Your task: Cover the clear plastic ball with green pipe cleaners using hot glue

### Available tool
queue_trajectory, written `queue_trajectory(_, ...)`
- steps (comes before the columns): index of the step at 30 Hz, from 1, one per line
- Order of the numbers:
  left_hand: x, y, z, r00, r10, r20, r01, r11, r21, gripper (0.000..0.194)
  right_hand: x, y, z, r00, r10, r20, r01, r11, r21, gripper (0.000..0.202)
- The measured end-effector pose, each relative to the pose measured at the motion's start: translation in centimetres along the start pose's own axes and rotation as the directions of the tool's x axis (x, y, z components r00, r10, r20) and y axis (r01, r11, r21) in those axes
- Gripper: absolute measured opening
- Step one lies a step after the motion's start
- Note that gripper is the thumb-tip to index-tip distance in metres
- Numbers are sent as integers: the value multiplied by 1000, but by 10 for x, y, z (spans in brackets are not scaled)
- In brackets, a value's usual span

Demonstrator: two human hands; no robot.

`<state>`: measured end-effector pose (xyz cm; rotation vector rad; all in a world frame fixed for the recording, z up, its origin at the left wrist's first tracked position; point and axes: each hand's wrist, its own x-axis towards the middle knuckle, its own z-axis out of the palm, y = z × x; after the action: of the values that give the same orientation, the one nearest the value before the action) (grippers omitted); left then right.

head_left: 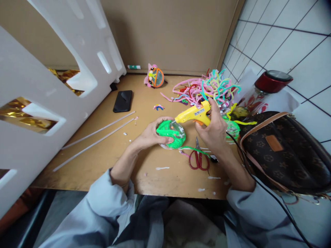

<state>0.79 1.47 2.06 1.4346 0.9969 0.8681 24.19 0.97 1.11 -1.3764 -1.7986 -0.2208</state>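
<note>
My left hand (151, 133) is wrapped round a clear rounded object with green fuzzy strips (178, 140), held just above the table. My right hand (213, 127) grips a yellow glue gun (192, 114), fingers round its handle. The gun's nozzle points left and meets or nearly meets the top of the green-covered object; actual contact is too small to tell. A green strip trails from the object towards red-handled scissors (198, 160), which lie on the table below my right hand.
Colourful pipe cleaners (207, 88) are heaped at the back right, near a red-lidded jar (271, 82) and a brown bag (287, 155). A black phone (122, 101), white sticks (95, 143) and an orange-and-pink figure (155, 77) lie further left. A black cord passes my right forearm.
</note>
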Motion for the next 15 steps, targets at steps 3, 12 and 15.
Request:
queue_trajectory(3,1,-1,-1,1000,10,20,-10,1000,1,73,-1,1,0,1000,10,-11,-11,1000,-5,71)
queue_trajectory(12,3,-4,-3,998,31,49,-33,999,37,76,-2,4,4,998,-35,-57,36,999,13,65)
queue_trajectory(15,3,-4,-3,998,36,48,-38,999,35,76,-1,4,3,995,-65,-71,66,998,5,63)
